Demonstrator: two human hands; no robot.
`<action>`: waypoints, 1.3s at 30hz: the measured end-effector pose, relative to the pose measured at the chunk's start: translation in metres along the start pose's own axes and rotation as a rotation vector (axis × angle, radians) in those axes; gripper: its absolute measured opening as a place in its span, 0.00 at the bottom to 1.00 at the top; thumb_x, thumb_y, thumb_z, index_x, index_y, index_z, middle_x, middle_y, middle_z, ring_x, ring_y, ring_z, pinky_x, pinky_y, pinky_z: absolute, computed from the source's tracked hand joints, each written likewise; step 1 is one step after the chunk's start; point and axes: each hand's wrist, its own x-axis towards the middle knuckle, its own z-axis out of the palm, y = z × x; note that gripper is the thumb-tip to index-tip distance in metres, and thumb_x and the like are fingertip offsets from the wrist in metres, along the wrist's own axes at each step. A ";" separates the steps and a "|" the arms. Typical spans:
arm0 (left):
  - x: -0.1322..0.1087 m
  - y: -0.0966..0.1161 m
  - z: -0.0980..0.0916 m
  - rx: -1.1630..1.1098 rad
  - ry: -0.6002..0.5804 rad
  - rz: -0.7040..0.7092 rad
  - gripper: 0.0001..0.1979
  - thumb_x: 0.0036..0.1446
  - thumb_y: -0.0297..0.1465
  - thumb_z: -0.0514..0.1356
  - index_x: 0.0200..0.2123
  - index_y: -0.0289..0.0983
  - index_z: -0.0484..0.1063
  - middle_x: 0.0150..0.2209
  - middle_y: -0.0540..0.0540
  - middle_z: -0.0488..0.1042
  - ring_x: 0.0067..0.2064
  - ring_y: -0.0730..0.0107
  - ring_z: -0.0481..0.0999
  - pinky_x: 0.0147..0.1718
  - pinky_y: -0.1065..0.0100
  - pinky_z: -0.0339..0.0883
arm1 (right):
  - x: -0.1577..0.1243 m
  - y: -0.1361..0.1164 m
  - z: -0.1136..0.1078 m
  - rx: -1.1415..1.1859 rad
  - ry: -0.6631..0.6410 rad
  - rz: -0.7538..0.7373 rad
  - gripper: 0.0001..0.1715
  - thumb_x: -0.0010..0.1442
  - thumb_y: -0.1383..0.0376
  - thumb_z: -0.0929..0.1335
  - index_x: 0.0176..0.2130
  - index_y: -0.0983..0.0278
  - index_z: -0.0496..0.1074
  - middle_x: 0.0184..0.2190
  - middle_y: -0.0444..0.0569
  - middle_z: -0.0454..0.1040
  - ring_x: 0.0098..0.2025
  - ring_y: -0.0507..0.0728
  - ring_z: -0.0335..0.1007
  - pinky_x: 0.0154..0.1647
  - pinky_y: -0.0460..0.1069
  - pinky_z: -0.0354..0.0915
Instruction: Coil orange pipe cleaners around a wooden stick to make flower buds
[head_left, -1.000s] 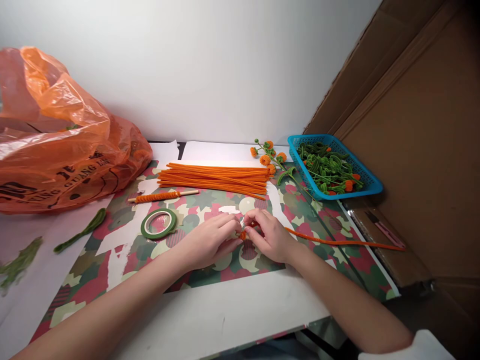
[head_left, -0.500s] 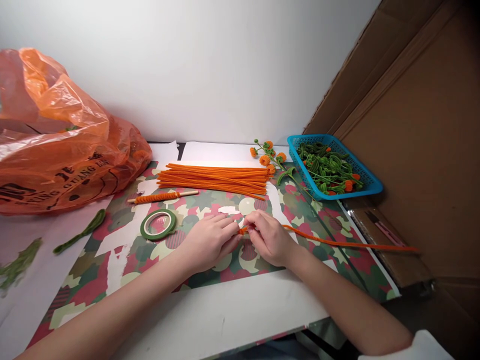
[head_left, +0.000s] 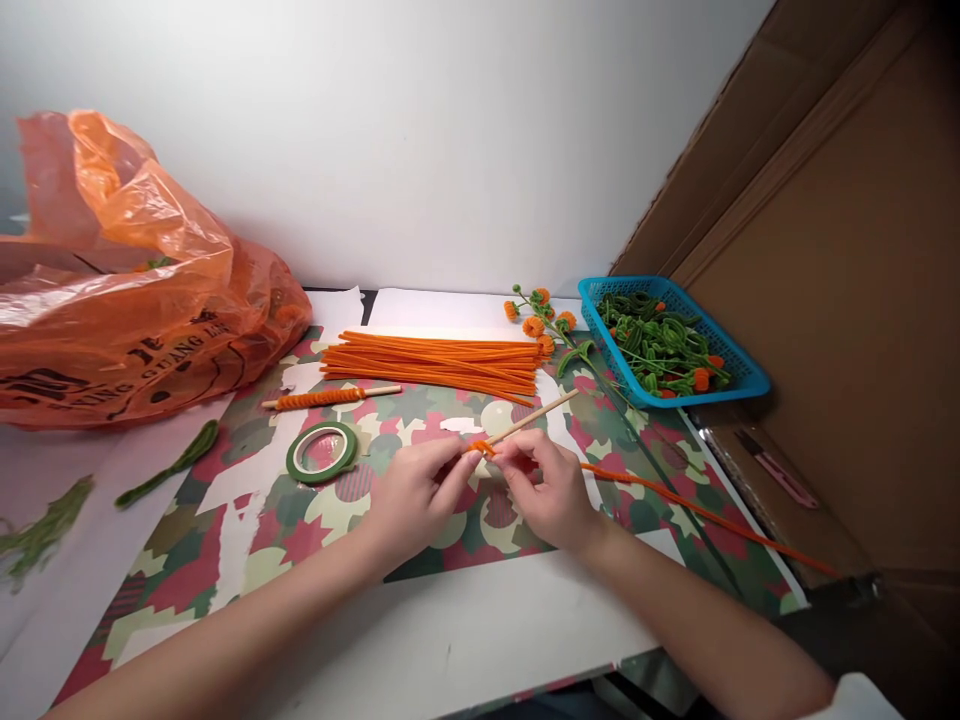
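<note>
My left hand (head_left: 421, 490) is closed, its thumb and fingers pinching a thin wooden stick (head_left: 536, 416) where orange coils wrap around it. The bare end of the stick slants up to the right. My right hand (head_left: 549, 488) is closed in a pinch on the orange pipe cleaner (head_left: 675, 499) beside those coils. Its long tail runs out past the right hand to the right edge of the table. Beyond my hands lies a bundle of straight orange pipe cleaners (head_left: 431, 364). Another stick wound with an orange coil (head_left: 319, 400) rests left of it.
A roll of green tape (head_left: 348, 462) lies left of my hands. At the back right are an orange flower stem (head_left: 533, 326) and a blue basket (head_left: 754, 388) of green pieces. A pink-handled tool (head_left: 787, 480) lies at right, an orange plastic bag (head_left: 180, 340) at left.
The wooden stick now shows, tilted up between my hands. My left hand has turned so its thumb shows on top. The pipe cleaner's tail has swung nearer to me at its far end.
</note>
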 end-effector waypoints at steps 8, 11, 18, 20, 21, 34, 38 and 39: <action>0.000 0.003 0.003 -0.482 -0.074 -0.232 0.15 0.62 0.38 0.52 0.26 0.36 0.64 0.22 0.55 0.57 0.23 0.78 0.54 0.21 0.74 0.50 | 0.005 -0.004 0.005 0.309 0.069 0.359 0.11 0.54 0.64 0.71 0.27 0.63 0.64 0.24 0.41 0.70 0.27 0.50 0.71 0.29 0.43 0.68; 0.001 0.000 0.006 -0.641 -0.103 -0.279 0.16 0.61 0.40 0.53 0.25 0.36 0.62 0.21 0.55 0.53 0.22 0.79 0.52 0.20 0.75 0.50 | 0.006 -0.004 0.006 0.413 0.081 0.489 0.16 0.51 0.62 0.73 0.25 0.63 0.62 0.21 0.40 0.68 0.23 0.48 0.67 0.24 0.42 0.65; 0.001 -0.005 0.007 -0.919 -0.235 -0.346 0.17 0.59 0.43 0.54 0.26 0.36 0.62 0.22 0.56 0.51 0.22 0.80 0.50 0.20 0.76 0.47 | 0.006 0.002 0.008 0.616 0.017 0.638 0.17 0.46 0.61 0.75 0.32 0.62 0.66 0.21 0.38 0.70 0.21 0.48 0.66 0.20 0.42 0.64; 0.002 -0.005 0.006 -0.942 -0.277 -0.343 0.18 0.59 0.43 0.55 0.25 0.35 0.62 0.22 0.56 0.52 0.23 0.79 0.51 0.20 0.75 0.47 | 0.005 0.004 0.008 0.659 -0.059 0.601 0.17 0.48 0.62 0.74 0.38 0.62 0.69 0.24 0.41 0.74 0.24 0.49 0.69 0.22 0.43 0.66; 0.002 -0.005 0.006 -0.946 -0.292 -0.337 0.18 0.59 0.43 0.55 0.25 0.35 0.61 0.22 0.56 0.52 0.23 0.79 0.52 0.21 0.75 0.47 | 0.004 0.005 0.007 0.675 -0.083 0.585 0.18 0.49 0.62 0.74 0.40 0.62 0.70 0.25 0.42 0.75 0.25 0.50 0.70 0.24 0.44 0.67; 0.007 -0.012 0.000 -0.964 -0.431 -0.359 0.20 0.59 0.42 0.54 0.21 0.36 0.58 0.20 0.55 0.50 0.23 0.77 0.51 0.22 0.71 0.44 | 0.006 0.006 0.005 0.616 -0.075 0.481 0.11 0.46 0.63 0.75 0.33 0.62 0.76 0.29 0.46 0.77 0.32 0.55 0.75 0.36 0.50 0.73; 0.005 -0.009 -0.001 -0.832 -0.386 -0.316 0.19 0.59 0.43 0.53 0.23 0.36 0.59 0.20 0.55 0.54 0.23 0.77 0.54 0.22 0.73 0.49 | 0.006 0.006 0.005 0.601 -0.054 0.486 0.07 0.48 0.64 0.74 0.32 0.62 0.76 0.28 0.44 0.76 0.31 0.53 0.74 0.35 0.49 0.74; 0.004 -0.008 -0.001 -0.772 -0.358 -0.300 0.19 0.59 0.43 0.53 0.23 0.36 0.60 0.21 0.55 0.56 0.23 0.77 0.55 0.21 0.73 0.51 | 0.006 0.006 0.005 0.598 -0.049 0.495 0.07 0.48 0.64 0.74 0.31 0.62 0.76 0.27 0.44 0.76 0.31 0.53 0.74 0.35 0.49 0.74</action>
